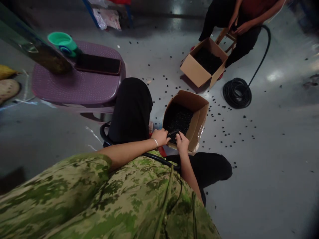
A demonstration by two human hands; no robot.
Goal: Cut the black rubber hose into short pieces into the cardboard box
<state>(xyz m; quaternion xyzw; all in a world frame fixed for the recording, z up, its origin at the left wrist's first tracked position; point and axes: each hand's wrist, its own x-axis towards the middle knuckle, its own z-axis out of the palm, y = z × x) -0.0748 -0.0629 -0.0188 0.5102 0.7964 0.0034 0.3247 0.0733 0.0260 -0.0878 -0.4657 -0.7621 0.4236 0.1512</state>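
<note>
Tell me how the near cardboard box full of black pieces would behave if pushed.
The near cardboard box already leans, so it may tip. Its fill of small black pieces probably makes it heavy and would spill and roll, like those scattered on the floor.

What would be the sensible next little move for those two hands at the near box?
Probably a short feed of the black hose forward between the hands. The left hand and right hand both grip it over the near cardboard box, which already holds many small black pieces.

matt brown cardboard box [199,114], glossy grey floor [274,139], textured purple plastic stool [74,84], black rubbery hose [236,93]
</note>
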